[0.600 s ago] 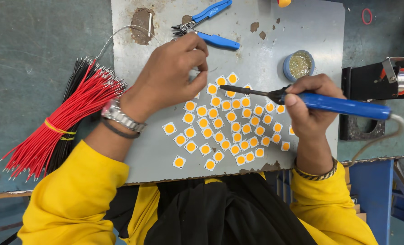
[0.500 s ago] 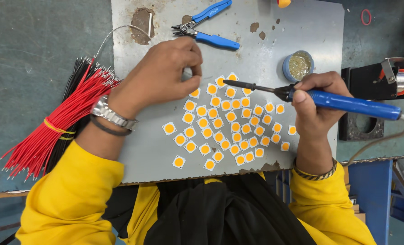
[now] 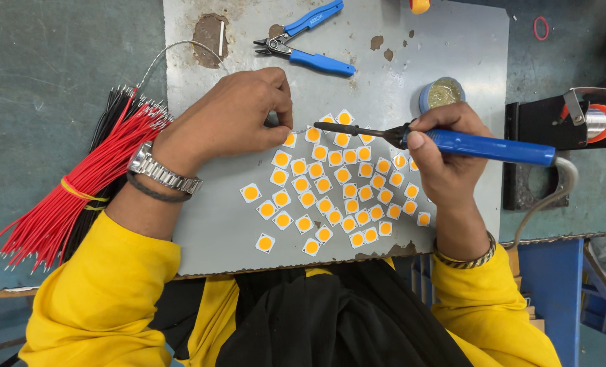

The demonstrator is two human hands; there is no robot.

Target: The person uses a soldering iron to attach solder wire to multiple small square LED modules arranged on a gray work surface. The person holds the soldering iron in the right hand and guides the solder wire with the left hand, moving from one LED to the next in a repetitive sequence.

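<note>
The right hand [image 3: 446,153] is clenched around the blue handle of a soldering iron [image 3: 452,141], its dark tip laid level over the top row of yellow squares [image 3: 330,187]. The left hand [image 3: 238,119] is pinched on a thin silvery wire [image 3: 174,51], fed in just beside the tip. For a clean joint, wire and tip are best brought onto one pad together, steadily, neighbours left untouched. Near the right hand, a small round blue tin [image 3: 442,94] is seen open, yellowish paste inside. Beyond lie blue pliers [image 3: 306,41] and a bundle of red wires [image 3: 78,187].
</note>
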